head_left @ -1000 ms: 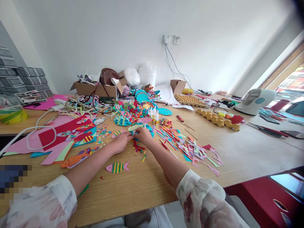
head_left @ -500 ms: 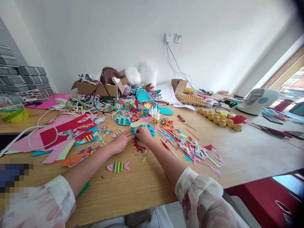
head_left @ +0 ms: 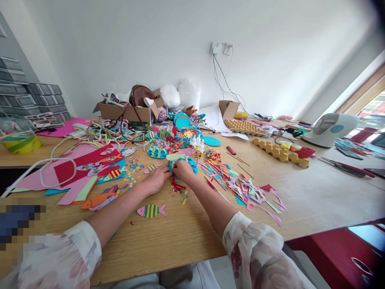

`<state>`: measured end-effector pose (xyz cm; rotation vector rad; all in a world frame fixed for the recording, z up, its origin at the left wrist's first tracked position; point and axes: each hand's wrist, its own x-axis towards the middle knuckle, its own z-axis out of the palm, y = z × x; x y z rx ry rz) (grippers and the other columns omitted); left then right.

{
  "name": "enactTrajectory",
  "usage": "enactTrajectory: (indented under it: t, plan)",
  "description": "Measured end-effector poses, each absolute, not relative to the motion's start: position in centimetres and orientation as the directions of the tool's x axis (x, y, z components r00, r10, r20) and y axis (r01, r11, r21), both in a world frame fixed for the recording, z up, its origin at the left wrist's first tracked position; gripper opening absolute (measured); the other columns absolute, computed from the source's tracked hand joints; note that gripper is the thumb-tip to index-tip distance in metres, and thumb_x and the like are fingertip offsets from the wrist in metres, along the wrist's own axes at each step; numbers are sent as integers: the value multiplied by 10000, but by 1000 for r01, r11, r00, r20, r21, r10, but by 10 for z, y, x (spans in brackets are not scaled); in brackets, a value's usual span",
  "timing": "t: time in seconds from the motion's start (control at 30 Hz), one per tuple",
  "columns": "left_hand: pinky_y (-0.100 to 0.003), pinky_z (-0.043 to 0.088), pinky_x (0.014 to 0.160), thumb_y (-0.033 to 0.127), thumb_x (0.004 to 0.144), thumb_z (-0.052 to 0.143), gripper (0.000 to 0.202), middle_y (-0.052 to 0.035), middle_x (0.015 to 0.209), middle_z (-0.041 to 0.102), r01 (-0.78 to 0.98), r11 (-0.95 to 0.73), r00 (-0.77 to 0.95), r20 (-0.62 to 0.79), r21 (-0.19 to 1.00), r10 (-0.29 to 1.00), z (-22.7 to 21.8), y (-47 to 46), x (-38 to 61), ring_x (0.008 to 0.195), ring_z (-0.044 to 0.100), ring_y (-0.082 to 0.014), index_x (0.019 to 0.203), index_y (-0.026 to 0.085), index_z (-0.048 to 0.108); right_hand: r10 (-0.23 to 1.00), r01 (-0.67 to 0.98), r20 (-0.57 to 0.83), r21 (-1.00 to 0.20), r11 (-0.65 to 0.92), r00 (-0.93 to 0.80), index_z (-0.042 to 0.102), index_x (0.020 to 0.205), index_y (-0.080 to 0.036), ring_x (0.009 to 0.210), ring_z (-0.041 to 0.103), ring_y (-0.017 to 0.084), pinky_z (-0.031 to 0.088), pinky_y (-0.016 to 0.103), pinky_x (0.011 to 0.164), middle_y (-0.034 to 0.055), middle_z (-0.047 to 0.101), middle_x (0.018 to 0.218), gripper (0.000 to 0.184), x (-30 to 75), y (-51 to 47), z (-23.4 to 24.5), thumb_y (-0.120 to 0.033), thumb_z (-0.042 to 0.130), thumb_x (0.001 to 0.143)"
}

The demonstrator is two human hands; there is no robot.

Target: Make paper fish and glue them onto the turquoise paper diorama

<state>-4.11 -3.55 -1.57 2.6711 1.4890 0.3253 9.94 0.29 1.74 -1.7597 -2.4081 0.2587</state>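
Observation:
My two hands meet over a turquoise paper piece (head_left: 192, 164) near the middle of the wooden table (head_left: 315, 196). My left hand (head_left: 157, 179) lies on the table with its fingertips pressed to the piece's left edge. My right hand (head_left: 183, 170) is curled over the piece, fingers pinched on it. A pale green paper fish (head_left: 175, 157) lies just beyond my fingers. A pink fish with green and yellow stripes (head_left: 150, 210) lies loose in front of my hands. Red paper strips (head_left: 178, 186) sit under my wrists.
Coloured paper scraps (head_left: 249, 188) spread to the right. Pink and red sheets (head_left: 72, 168) with a white cable (head_left: 54, 160) lie left. A cardboard box (head_left: 123, 112), glue bottles (head_left: 197, 141), yellow egg trays (head_left: 279, 151), a white fan (head_left: 329, 128) and scissors (head_left: 345, 166) stand farther back.
My hands stay together on the turquoise piece, fingers shifting only slightly. The camera has drifted a little, so the scene sits slightly further right in the frame.

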Motion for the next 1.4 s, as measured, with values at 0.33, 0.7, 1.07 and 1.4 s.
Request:
enactTrajectory:
  t: [0.33,0.7,1.07,1.4]
  plan:
    - [-364,377,903,6,725,392,483,-75,1144,576,836,-513,489,161,194,857,-14,-36,-39,1051,483,-233,1116,203,597,957,927,20,-242,285,-289,682,925,-174,864,616,204,422,243,647,110,685,948,257,100,0,19,-193,464,791]
    - [-387,368,928,-40,658,401,581,-78,1153,567,850,-503,484,148,154,863,-17,-36,-39,1078,472,-255,1165,192,565,953,924,37,-238,300,-300,663,957,-170,905,598,205,402,242,670,107,672,981,259,102,-4,21,-178,471,785]
    - [-379,374,929,-6,756,430,467,-85,1165,561,860,-491,471,155,139,868,-15,-38,-37,1102,465,-237,1154,202,558,919,898,104,-196,395,-381,620,914,-185,869,587,194,345,245,630,89,654,954,189,122,-52,43,-236,461,828]
    - [-334,397,878,19,773,436,416,-83,1092,588,858,-505,482,195,92,854,-15,-41,-36,1041,496,-219,1131,182,573,890,852,170,-260,455,-424,627,810,-199,723,595,166,352,241,586,43,659,837,206,155,-90,27,-233,425,825]
